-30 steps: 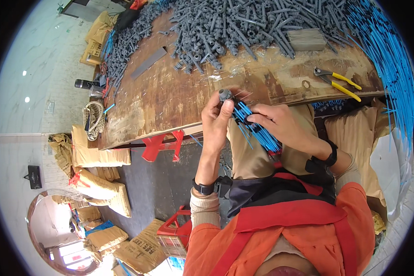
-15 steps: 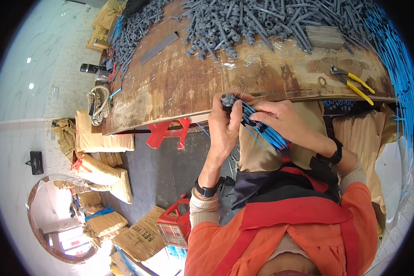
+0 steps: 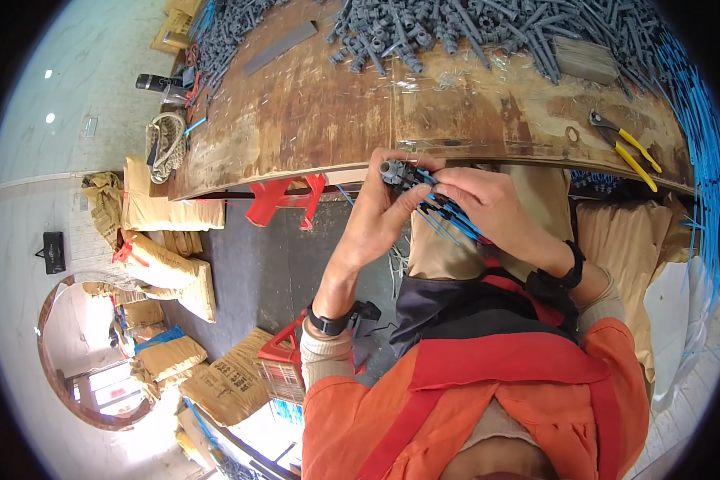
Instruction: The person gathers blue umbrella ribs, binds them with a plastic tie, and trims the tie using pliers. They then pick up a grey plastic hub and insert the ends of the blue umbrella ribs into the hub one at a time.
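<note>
My left hand (image 3: 374, 210) is closed around a grey plastic fitting (image 3: 390, 170) with a round open end, at the table's front edge. Thin blue strips (image 3: 454, 222) run from beside it down toward my lap, with dark pieces among them. My right hand (image 3: 492, 204) pinches at the bundle close to my left thumb, and its fingertips meet the left hand's. Exactly what lies between the right fingertips is too small to make out.
Grey plastic fittings (image 3: 456, 28) lie heaped along the back of the wooden table (image 3: 296, 132). Yellow-handled pliers (image 3: 628, 152) and a flat grey block (image 3: 586, 60) rest at the right. Long blue strips (image 3: 700, 144) hang over the right end. A red stool (image 3: 284, 196) stands underneath.
My right hand has slid up the bundle, and its fingertips now meet my left thumb near the fitting. The whole view has shifted slightly, with the table now higher in the picture.
</note>
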The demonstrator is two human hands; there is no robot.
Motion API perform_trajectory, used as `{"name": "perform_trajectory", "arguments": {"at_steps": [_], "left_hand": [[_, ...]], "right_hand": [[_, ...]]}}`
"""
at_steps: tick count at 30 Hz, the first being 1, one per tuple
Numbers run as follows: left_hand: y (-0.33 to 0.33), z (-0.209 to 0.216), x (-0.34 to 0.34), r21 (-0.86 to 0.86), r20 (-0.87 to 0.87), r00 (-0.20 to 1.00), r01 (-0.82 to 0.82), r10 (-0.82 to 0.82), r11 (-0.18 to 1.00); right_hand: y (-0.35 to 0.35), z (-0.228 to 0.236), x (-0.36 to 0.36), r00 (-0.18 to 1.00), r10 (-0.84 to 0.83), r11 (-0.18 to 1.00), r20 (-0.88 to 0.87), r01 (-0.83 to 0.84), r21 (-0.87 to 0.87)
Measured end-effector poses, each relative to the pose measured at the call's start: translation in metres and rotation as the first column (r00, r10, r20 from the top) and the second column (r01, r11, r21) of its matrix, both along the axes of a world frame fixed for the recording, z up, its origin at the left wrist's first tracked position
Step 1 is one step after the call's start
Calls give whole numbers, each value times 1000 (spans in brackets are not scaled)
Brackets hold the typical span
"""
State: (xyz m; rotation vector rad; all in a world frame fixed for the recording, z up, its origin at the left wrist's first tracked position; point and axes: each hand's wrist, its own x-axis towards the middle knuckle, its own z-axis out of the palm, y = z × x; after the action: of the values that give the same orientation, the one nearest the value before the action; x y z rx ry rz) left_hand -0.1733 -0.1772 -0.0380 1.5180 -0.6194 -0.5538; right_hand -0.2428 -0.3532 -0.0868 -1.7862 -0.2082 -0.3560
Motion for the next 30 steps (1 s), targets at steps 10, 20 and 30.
{"name": "perform_trajectory", "arguments": {"at_steps": [10, 20, 30], "left_hand": [[-37, -2, -7, 99, 58, 977, -208, 203, 973], [-37, -10, 25, -19, -14, 1000, -18, 18, 1000], [-58, -11, 2, -6, 102, 978, 182, -181, 983]], "right_hand": [[-6, 0, -4, 976, -116, 953, 183, 161, -255], [-177, 12, -72, 828, -446, 222, 341, 471, -854], [-230, -1, -73, 891, -433, 896, -135, 408, -176]]}}
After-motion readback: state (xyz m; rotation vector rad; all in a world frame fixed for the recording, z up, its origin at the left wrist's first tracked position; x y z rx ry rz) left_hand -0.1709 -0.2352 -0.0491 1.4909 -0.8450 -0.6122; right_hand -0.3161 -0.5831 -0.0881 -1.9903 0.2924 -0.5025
